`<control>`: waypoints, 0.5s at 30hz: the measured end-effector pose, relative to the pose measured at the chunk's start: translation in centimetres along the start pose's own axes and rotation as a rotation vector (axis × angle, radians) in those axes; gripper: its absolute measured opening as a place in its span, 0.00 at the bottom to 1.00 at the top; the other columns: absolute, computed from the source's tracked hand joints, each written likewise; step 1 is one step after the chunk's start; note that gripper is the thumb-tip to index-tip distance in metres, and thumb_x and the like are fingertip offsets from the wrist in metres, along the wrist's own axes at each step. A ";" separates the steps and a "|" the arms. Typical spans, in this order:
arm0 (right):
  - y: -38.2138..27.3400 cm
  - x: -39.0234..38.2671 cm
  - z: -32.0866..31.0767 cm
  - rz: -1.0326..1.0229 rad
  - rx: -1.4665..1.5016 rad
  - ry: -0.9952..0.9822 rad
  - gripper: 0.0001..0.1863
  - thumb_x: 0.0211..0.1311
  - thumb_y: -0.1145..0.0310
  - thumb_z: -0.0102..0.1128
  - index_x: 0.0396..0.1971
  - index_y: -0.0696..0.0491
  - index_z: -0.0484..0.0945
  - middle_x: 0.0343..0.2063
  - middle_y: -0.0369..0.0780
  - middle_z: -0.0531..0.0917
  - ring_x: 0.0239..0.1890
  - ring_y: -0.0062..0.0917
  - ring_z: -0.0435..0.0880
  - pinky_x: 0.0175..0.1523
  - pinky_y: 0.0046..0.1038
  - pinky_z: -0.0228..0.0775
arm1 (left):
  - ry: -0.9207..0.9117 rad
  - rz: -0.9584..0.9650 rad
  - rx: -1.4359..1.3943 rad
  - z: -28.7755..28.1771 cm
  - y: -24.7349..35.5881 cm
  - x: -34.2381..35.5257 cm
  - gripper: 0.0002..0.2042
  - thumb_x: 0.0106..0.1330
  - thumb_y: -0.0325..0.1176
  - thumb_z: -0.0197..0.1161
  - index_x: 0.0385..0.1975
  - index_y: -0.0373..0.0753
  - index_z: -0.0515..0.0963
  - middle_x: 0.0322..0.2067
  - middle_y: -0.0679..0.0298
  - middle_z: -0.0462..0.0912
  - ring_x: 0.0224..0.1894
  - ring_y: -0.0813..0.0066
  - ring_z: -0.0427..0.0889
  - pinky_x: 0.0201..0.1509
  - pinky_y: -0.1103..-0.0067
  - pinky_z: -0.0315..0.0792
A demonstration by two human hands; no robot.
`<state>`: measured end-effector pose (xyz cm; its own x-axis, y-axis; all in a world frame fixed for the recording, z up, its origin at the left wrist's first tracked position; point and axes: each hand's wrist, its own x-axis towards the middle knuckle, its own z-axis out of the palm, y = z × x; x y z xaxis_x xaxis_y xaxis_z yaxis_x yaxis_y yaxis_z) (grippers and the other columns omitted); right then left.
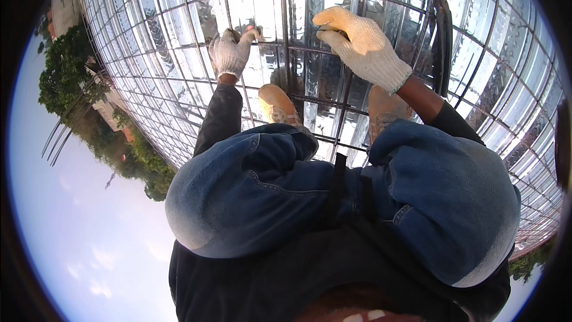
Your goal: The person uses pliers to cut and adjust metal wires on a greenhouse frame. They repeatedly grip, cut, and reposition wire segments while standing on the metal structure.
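Observation:
Below me spreads a mesh of steel reinforcing bars (284, 18) over shiny ribbed metal sheeting (301, 0). My left hand (231, 53), in a pale knitted work glove, is closed low over the mesh near a bar crossing. A small reddish spot shows by its fingertips; what it grips is hidden. My right hand (363, 42), gloved with a yellowish palm side, has thumb and forefinger pressed together above a cross bar. Anything thin between them is too small to make out. A pair of dark long-handled pincers (441, 42) is to the right of that hand, against the mesh.
I squat with my tan left boot (277, 104) and right boot (386, 107) on the mesh, between my hands and jean-clad knees. Trees (68, 71) and buildings lie past the left edge, with bare bar ends (62, 131) sticking out there.

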<state>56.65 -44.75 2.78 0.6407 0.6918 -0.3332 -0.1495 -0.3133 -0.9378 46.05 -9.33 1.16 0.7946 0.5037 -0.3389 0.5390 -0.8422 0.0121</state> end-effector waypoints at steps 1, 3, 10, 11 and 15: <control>-0.4 -0.1 -0.1 0.002 -0.066 0.007 0.19 0.86 0.56 0.62 0.66 0.48 0.86 0.39 0.40 0.92 0.35 0.24 0.92 0.44 0.30 0.87 | 0.046 0.041 -0.041 0.4 -0.5 0.0 0.31 0.62 0.66 0.76 0.32 0.36 0.87 0.32 0.47 0.90 0.47 0.42 0.86 0.64 0.55 0.71; -0.7 0.4 -0.1 0.046 -0.223 -0.018 0.18 0.86 0.55 0.62 0.64 0.48 0.89 0.37 0.41 0.93 0.34 0.28 0.93 0.42 0.32 0.86 | 0.121 0.065 -0.008 1.5 -1.5 0.2 0.30 0.62 0.64 0.76 0.29 0.36 0.86 0.29 0.48 0.89 0.44 0.42 0.85 0.66 0.55 0.69; 0.3 1.6 0.6 -0.135 -0.659 0.107 0.15 0.80 0.54 0.62 0.48 0.48 0.92 0.33 0.43 0.92 0.36 0.42 0.93 0.41 0.45 0.85 | 0.388 0.100 -0.089 3.4 -0.3 -0.3 0.27 0.61 0.60 0.76 0.24 0.37 0.84 0.22 0.50 0.84 0.37 0.47 0.84 0.73 0.54 0.64; -0.4 1.8 0.5 -0.069 -0.720 0.073 0.15 0.79 0.55 0.63 0.47 0.48 0.91 0.33 0.42 0.92 0.36 0.41 0.94 0.41 0.45 0.85 | 0.379 0.089 -0.112 3.3 -0.2 -0.4 0.27 0.62 0.60 0.76 0.25 0.36 0.84 0.23 0.49 0.84 0.40 0.46 0.84 0.73 0.55 0.65; -1.9 3.0 1.5 -0.066 -0.761 0.108 0.11 0.77 0.57 0.64 0.43 0.46 0.90 0.34 0.41 0.92 0.37 0.40 0.94 0.41 0.43 0.84 | 0.412 0.093 -0.131 3.9 -1.3 -0.3 0.28 0.62 0.63 0.76 0.25 0.38 0.84 0.23 0.52 0.84 0.38 0.48 0.84 0.76 0.53 0.62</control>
<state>57.75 -41.12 3.37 0.7061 0.6693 -0.2313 0.4255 -0.6621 -0.6169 43.98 -9.11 -2.39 0.8721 0.4839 0.0726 0.4696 -0.8694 0.1533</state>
